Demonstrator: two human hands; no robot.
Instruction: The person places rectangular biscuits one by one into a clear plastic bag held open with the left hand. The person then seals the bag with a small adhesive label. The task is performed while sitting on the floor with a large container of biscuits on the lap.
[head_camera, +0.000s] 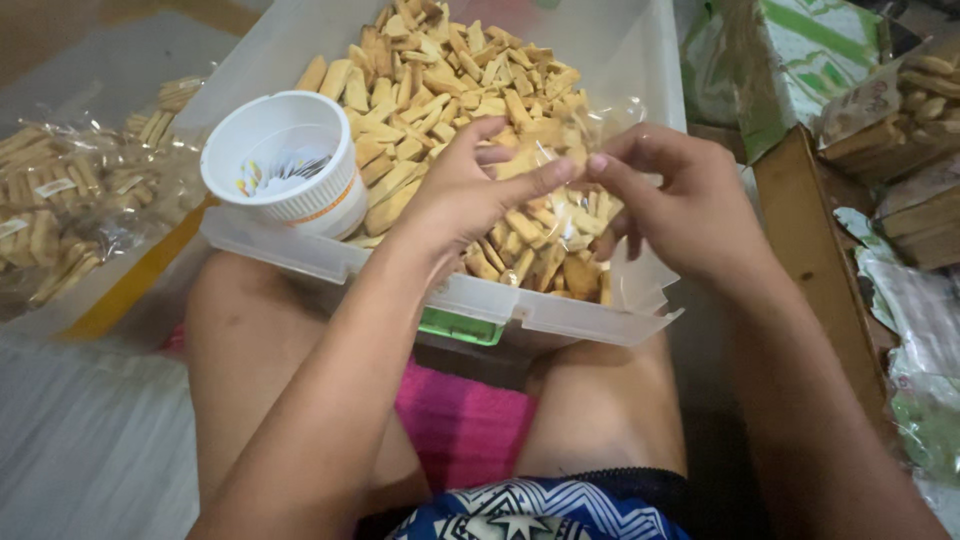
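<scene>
Clear, crinkly plastic forms a small bag (575, 215) that both hands hold over the near end of a translucent plastic tub (300, 255) resting on the person's bare knees. The left hand (465, 190) pinches the bag's top edge between thumb and curled fingers (495, 155); the right hand (680, 205) does the same from the other side, its fingers bent close together on the film. Short, tan, stick-shaped biscuits (440, 90) with a dry, baked look heap the tub, and some sit inside the bag. A white ribbed paper cup (285, 160) stands in the tub's near left corner. Filled, sealed bags (70, 215) lie on the left.
</scene>
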